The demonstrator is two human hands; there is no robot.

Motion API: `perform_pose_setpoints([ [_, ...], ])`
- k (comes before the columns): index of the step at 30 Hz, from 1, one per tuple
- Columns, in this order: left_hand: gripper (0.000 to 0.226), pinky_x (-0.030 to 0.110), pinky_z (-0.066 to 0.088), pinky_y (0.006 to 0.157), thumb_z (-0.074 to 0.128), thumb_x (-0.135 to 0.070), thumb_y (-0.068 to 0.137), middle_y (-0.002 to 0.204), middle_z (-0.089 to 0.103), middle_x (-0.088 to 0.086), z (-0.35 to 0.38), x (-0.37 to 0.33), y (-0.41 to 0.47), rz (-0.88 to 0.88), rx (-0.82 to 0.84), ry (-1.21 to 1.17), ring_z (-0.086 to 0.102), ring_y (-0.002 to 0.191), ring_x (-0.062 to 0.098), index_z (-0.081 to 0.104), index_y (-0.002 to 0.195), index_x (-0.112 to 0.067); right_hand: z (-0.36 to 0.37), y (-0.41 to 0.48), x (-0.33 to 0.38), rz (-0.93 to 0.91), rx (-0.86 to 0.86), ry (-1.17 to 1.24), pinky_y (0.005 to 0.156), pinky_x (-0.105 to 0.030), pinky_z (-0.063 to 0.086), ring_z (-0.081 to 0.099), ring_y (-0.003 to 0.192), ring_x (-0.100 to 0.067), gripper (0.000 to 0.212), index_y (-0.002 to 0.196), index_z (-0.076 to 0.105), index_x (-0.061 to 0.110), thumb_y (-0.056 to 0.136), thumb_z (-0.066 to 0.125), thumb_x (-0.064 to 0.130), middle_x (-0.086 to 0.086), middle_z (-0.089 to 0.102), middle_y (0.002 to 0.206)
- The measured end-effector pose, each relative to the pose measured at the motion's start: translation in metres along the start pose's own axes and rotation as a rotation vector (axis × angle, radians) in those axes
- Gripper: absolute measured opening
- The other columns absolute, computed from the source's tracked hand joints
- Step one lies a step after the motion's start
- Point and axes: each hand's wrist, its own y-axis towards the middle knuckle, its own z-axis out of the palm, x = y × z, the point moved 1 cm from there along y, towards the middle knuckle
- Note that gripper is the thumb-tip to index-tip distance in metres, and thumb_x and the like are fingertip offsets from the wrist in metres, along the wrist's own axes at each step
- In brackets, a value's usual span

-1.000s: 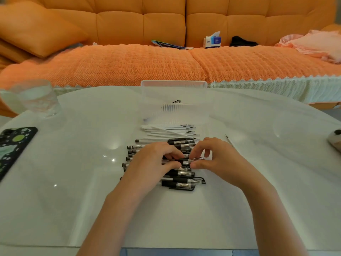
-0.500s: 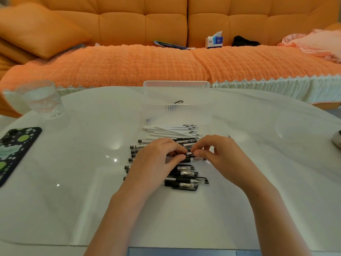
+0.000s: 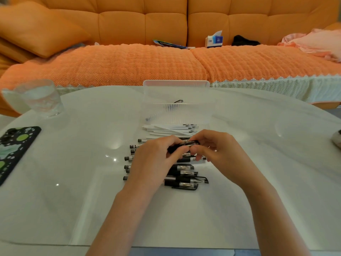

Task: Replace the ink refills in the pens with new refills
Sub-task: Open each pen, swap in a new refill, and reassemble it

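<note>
A row of several black-and-clear pens [image 3: 181, 179] lies on the white table [image 3: 258, 182] in front of me. Behind them lies a bundle of several white ink refills [image 3: 167, 129]. My left hand [image 3: 155, 159] and my right hand [image 3: 217, 150] together hold one black pen [image 3: 186, 144] just above the row, fingers curled round it at either end. Most of the held pen is hidden by my fingers. A clear plastic box [image 3: 177, 104] stands behind the refills with a single pen inside.
A glass of water [image 3: 41, 97] stands at the table's back left. A phone in a black spotted case [image 3: 13, 146] lies at the left edge. A small object [image 3: 336, 138] shows at the right edge. An orange sofa [image 3: 166, 58] runs behind the table.
Both hands have lifted one pen slightly off the row, and now grip it between them. The camera has shifted a little.
</note>
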Motion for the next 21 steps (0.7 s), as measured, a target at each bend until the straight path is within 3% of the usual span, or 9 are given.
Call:
perform_pose_setpoints([
  [3, 0.022, 0.018, 0.044, 0.063, 0.054, -0.051, 0.087, 0.075, 0.066, -0.014, 0.001, -0.002, -0.001, 0.025, -0.007, 0.056, 0.058, 0.068, 0.005, 0.066, 0.096, -0.035, -0.004, 0.000, 0.000, -0.001, -0.001, 0.043, 0.057, -0.008, 0.040, 0.064, 0.062, -0.007, 0.013, 0.085, 0.069, 0.018, 0.084, 0.066, 0.005, 0.003, 0.069, 0.069],
  [8, 0.027, 0.028, 0.049, 0.071, 0.049, -0.057, 0.087, 0.082, 0.067, -0.014, 0.001, -0.006, -0.001, 0.008, 0.039, 0.083, 0.060, 0.077, 0.005, 0.063, 0.101, -0.038, -0.008, -0.001, -0.002, 0.008, 0.008, 0.055, 0.057, -0.013, 0.042, 0.064, 0.060, -0.009, 0.016, 0.083, 0.070, 0.020, 0.083, 0.067, 0.004, 0.001, 0.070, 0.067],
  [16, 0.033, 0.029, 0.047, 0.071, 0.042, -0.064, 0.085, 0.080, 0.066, -0.012, 0.000, -0.009, 0.001, 0.004, 0.088, 0.110, 0.059, 0.078, 0.008, 0.059, 0.102, -0.042, -0.015, -0.001, -0.002, 0.007, 0.040, 0.119, 0.055, -0.015, 0.044, 0.063, 0.057, -0.011, 0.013, 0.087, 0.072, 0.011, 0.081, 0.067, 0.001, 0.004, 0.070, 0.063],
  [21, 0.034, 0.022, 0.040, 0.061, 0.043, -0.067, 0.081, 0.071, 0.063, -0.013, -0.002, -0.007, 0.003, -0.015, 0.054, 0.135, 0.054, 0.068, 0.006, 0.062, 0.098, -0.044, -0.016, -0.001, 0.000, -0.007, 0.021, 0.184, 0.055, -0.017, 0.045, 0.062, 0.055, -0.010, 0.016, 0.082, 0.071, 0.011, 0.078, 0.068, -0.005, 0.003, 0.068, 0.060],
])
